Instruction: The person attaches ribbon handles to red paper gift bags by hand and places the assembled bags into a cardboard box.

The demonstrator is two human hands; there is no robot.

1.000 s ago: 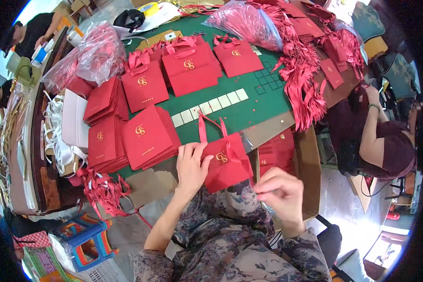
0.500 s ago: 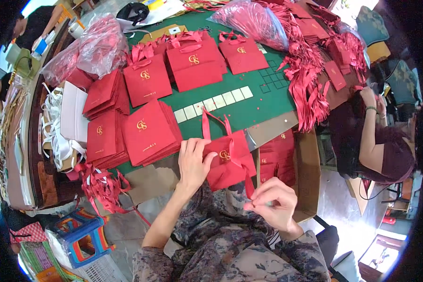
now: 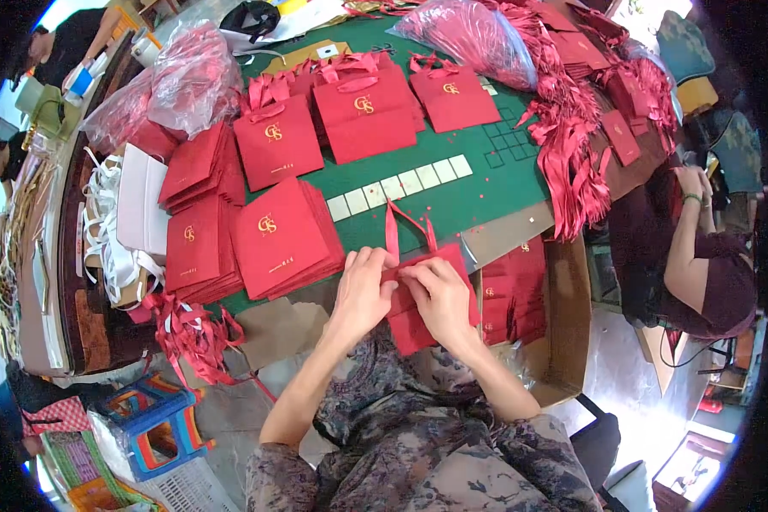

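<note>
Bag [image 3: 416, 331] is gripped at its upper left by your left hand [image 3: 365, 292]. Your right hand [image 3: 440, 299], farther right a moment ago, now curls at the bag's front beside it, so both work together; whether the right pinches anything is hidden.

My table: green top [image 3: 508, 188]. Front left of me, three stacks of flat red bags [image 3: 286, 239]. Behind them, a row of red bags with ribbon handles [image 3: 365, 128]. Mid-table, a slanted strip of pale squares [image 3: 399, 186]. To my right, a black-lined grid [image 3: 508, 143], then a heap of red ribbons [image 3: 565, 166]. Clear plastic bag, red contents [image 3: 474, 41], far side.
</note>
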